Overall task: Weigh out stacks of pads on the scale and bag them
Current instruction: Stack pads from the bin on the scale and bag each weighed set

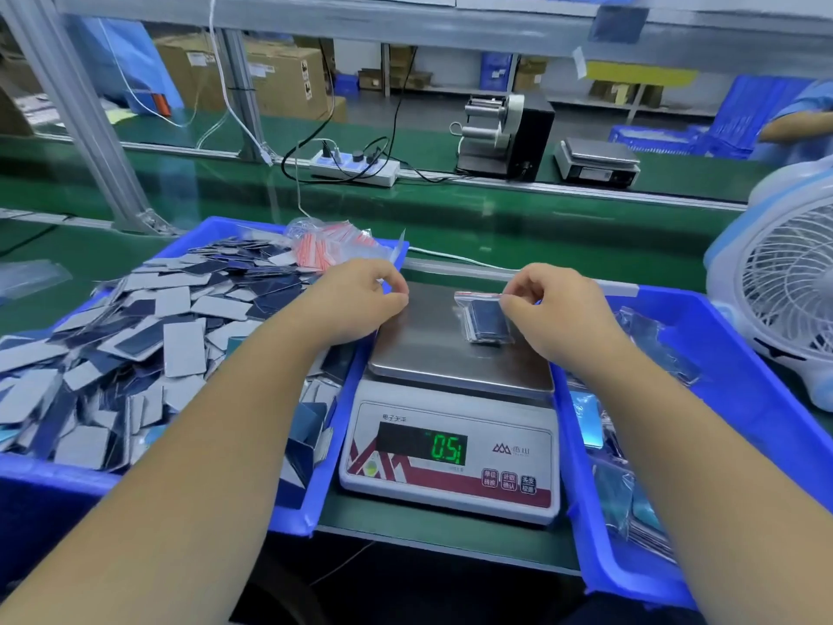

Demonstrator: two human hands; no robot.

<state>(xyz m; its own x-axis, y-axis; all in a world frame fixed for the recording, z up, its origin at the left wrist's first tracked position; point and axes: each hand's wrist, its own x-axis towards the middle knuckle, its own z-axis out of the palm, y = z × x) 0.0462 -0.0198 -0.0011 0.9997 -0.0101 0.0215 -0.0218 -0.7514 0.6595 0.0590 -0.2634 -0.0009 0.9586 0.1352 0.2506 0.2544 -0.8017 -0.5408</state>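
One filled bag on the scale, pinched at its zip by right hand; left hand curled, contents unclear. Heaps of loose pads left, unbagged.

Factory packing station on an assembly line: green-matted tabletop with aluminium-framed shelving; blue plastic bins of parts; white electronic bench scale with steel pan; black label dispenser with rollers; brown cardboard cartons stacked behind; white power strip.
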